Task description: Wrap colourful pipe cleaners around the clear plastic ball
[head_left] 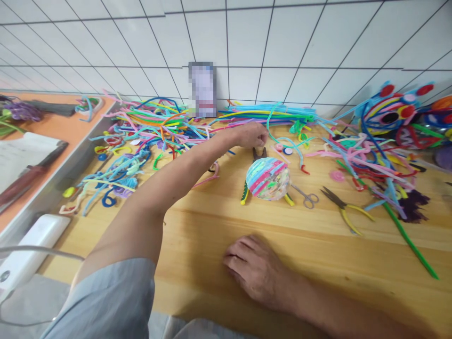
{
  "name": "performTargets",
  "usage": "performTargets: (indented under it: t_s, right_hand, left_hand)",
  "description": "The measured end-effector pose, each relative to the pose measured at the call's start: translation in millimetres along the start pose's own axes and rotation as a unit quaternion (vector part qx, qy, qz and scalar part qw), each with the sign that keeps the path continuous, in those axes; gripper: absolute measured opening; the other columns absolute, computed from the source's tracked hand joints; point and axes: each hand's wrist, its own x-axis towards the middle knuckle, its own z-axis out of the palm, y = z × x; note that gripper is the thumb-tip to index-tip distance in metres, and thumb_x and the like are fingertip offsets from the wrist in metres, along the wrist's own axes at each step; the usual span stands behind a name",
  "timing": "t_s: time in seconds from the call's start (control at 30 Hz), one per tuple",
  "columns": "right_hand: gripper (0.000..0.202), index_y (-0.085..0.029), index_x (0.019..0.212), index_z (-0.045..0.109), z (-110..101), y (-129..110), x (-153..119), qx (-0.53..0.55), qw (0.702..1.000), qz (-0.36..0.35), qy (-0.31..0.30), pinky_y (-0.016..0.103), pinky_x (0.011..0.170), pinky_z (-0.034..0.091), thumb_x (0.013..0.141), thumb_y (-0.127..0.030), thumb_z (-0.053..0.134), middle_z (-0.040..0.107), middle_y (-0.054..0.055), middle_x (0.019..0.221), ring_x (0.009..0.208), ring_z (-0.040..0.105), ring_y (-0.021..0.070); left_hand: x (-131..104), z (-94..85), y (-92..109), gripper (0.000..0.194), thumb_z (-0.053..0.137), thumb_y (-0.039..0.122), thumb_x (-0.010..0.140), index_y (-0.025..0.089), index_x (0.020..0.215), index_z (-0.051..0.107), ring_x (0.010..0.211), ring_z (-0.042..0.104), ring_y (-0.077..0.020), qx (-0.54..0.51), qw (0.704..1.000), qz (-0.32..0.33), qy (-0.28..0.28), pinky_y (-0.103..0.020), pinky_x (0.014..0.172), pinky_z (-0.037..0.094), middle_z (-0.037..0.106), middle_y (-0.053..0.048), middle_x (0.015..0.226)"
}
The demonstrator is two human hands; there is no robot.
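My left hand (253, 135) reaches across the table to the front of a bundle of light-blue, green and yellow pipe cleaners (278, 113). Its fingers are curled closed, and whatever they hold is hidden. Below it sits a ball (267, 179) partly wrapped in blue, pink and white pipe cleaners, with a patchy bare area at its lower right. The ball rests over pliers (244, 193) with green and yellow handles. My right hand (252, 268) lies on the wood nearer to me, fingers bent together, with nothing visible in them.
Right of the ball are small scissors (309, 200) and yellow-handled pliers (344, 207). Loose pipe cleaners (151, 127) pile up at left, with more (370, 155) at right beside a colourful decorated figure (388, 113). A phone (203, 89) leans on the tiled wall. A white device (31, 249) lies left.
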Motion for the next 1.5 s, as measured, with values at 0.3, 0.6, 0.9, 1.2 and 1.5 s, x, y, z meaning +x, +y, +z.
performTargets:
  t_s: [0.3,0.6,0.9,1.2,1.5]
  right_hand:
    - [0.011,-0.018,0.105,0.068,0,1,-1,-0.005,1.000,0.004,-0.020,0.036,0.087,0.045,0.105,-0.013,0.058,0.074,0.006,0.106,0.096,0.061,0.0196]
    - [0.011,-0.018,0.102,0.068,0,0,0,0.002,1.000,-0.002,-0.002,0.036,0.086,0.044,0.104,-0.012,0.058,0.074,0.005,0.105,0.093,0.058,0.0195]
    - [0.013,-0.018,0.105,0.068,1,1,-1,-0.002,1.000,0.003,-0.006,0.037,0.086,0.045,0.106,-0.013,0.056,0.075,0.006,0.105,0.094,0.059,0.0193]
    - [0.011,-0.019,0.105,0.068,2,1,-2,-0.013,1.000,-0.001,-0.013,0.037,0.086,0.045,0.105,-0.013,0.059,0.074,0.006,0.104,0.095,0.061,0.0198]
    - [0.013,-0.018,0.105,0.068,1,2,1,0.013,1.000,-0.008,0.022,0.036,0.085,0.048,0.106,-0.014,0.057,0.076,0.004,0.102,0.091,0.062,0.0198]
  left_hand:
    - [-3,3.3,-2,0.023,0.063,0.018,0.083,0.017,0.099,0.079,0.086,0.072,-0.0182,-0.032,0.999,0.000,0.033,-0.026,0.072,0.046,0.081,-0.004,0.097]
    - [-4,9.0,-6,0.019,0.066,0.019,0.078,0.017,0.093,0.077,0.087,0.070,-0.0192,-0.093,0.995,0.001,0.029,-0.030,0.083,0.052,0.079,-0.004,0.093]
    - [-9,-1.1,-5,0.030,0.060,0.016,0.079,0.019,0.099,0.081,0.089,0.072,-0.0189,-0.085,0.996,-0.010,0.008,-0.028,0.084,0.052,0.080,-0.001,0.093]
    - [-8,1.5,-5,0.028,0.058,0.019,0.083,0.018,0.100,0.080,0.091,0.071,-0.0186,-0.065,0.997,-0.014,0.039,-0.027,0.077,0.048,0.080,-0.004,0.098]
    - [-26,-8.8,-8,0.030,0.049,0.012,0.090,0.014,0.108,0.073,0.084,0.072,-0.0166,-0.168,0.977,-0.044,0.123,-0.027,0.075,0.052,0.078,-0.007,0.097]
